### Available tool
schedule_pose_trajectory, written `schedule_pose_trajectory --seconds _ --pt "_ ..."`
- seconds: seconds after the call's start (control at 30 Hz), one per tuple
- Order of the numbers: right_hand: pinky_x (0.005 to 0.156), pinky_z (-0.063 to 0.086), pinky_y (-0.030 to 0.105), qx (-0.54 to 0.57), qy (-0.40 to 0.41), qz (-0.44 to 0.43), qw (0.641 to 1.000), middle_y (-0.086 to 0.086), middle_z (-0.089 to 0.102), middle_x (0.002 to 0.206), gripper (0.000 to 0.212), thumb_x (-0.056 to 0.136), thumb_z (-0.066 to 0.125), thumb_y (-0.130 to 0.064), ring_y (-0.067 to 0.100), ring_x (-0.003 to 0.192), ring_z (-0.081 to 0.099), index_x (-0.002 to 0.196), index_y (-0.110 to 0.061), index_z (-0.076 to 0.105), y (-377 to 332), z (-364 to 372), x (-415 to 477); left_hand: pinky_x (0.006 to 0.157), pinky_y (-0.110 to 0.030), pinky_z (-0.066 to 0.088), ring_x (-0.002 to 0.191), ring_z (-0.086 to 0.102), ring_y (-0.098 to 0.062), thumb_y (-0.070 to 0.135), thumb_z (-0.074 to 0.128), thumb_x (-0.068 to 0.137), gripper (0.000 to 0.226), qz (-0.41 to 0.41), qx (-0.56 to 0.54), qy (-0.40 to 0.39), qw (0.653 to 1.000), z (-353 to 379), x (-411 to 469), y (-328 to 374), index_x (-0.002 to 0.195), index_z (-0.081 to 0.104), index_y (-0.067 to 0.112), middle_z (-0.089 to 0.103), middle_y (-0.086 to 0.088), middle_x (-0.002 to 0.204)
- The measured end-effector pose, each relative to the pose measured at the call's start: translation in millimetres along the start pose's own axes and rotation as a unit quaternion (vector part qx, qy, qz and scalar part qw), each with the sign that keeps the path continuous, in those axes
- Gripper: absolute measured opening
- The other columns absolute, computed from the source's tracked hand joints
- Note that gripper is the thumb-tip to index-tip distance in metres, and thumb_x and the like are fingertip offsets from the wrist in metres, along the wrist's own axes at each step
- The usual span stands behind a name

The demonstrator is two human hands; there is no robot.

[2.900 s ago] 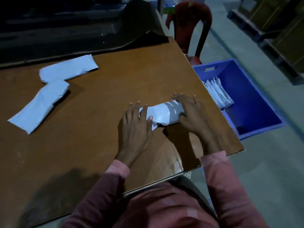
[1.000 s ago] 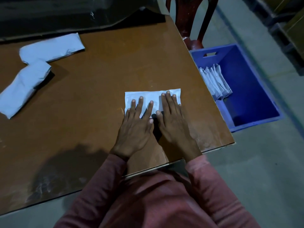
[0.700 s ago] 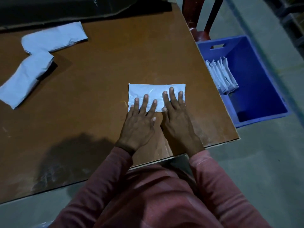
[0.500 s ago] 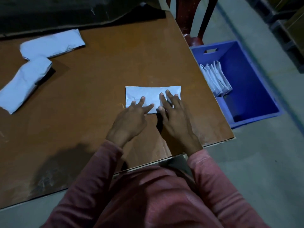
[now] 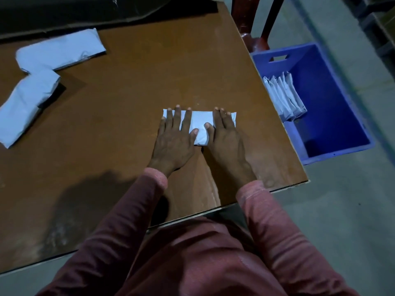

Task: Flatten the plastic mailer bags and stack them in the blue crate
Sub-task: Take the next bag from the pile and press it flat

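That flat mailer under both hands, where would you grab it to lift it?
Probably its right short end, pinched from the crate side by the right hand: the mailer lies flat on the table, so only an edge offers purchase, and that end is exposed and nearest the crate.

Your view is dim and cold-toned: the far left corner beyond the table point(image 5: 132, 86) sinks to near black, and the bag point(image 5: 199, 124) nearest you is the brightest patch. A broad soft shadow point(image 5: 85, 199) on your near left puts the light behind you to the right, with a dull sheen on the wood by its front edge. Detail is soft and grainy, and straight edges bend a little near the borders
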State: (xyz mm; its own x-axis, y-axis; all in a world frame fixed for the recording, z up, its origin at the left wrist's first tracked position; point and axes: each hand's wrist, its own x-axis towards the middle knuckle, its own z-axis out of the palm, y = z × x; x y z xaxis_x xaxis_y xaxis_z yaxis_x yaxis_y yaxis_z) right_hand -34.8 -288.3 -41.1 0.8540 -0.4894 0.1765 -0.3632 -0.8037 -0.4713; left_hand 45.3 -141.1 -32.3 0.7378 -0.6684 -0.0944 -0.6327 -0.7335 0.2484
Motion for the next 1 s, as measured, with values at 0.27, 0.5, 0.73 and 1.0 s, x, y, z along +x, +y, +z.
schedule_pose_trajectory --seconds 0.27,0.5,0.73,1.0 --pt "0.121 0.033 0.049 -0.006 0.026 -0.010 1.000 0.023 0.041 0.157 0.057 0.108 0.033 -0.037 0.038 0.149 0.034 0.154 -0.003 0.041 0.7 8.4 -5.2 0.129 -0.052 0.007 0.160 0.002 -0.038 0.054 0.009 0.107 0.070 0.004 0.001 0.029 1.000 11.2 1.6 -5.4 0.166 0.008 0.017 0.005 -0.017 0.173" --pt "0.126 0.011 0.047 -0.013 -0.034 -0.029 0.999 0.010 0.026 0.168 0.060 0.109 0.027 -0.040 0.028 0.157 0.017 0.161 -0.010 0.027 -0.4 -12.5 7.1 0.130 -0.051 0.002 0.160 -0.006 -0.031 0.057 0.010 0.107 0.068 0.009 -0.041 0.028 0.999 -1.0 4.2 -8.8 0.167 0.004 0.024 0.000 -0.009 0.174" --pt "0.126 0.003 0.045 -0.032 -0.022 -0.007 0.999 0.004 0.025 0.168 0.064 0.107 0.019 -0.046 0.024 0.158 0.011 0.161 -0.013 0.028 -0.8 -3.6 41.2 0.131 -0.047 0.002 0.161 -0.001 -0.025 0.056 0.006 0.105 0.068 0.019 -0.054 0.064 0.996 -8.2 37.3 -10.2 0.167 0.010 0.027 0.008 -0.004 0.174" --pt "0.125 0.017 0.051 -0.122 0.020 0.027 0.992 0.004 0.043 0.160 0.060 0.107 0.019 -0.040 0.025 0.154 0.026 0.154 -0.013 0.044 -1.4 11.9 36.8 0.130 -0.051 0.008 0.160 0.010 -0.028 0.045 0.013 0.111 0.059 0.025 -0.023 0.097 0.995 10.6 39.5 -9.4 0.165 0.022 0.023 0.021 -0.013 0.171"
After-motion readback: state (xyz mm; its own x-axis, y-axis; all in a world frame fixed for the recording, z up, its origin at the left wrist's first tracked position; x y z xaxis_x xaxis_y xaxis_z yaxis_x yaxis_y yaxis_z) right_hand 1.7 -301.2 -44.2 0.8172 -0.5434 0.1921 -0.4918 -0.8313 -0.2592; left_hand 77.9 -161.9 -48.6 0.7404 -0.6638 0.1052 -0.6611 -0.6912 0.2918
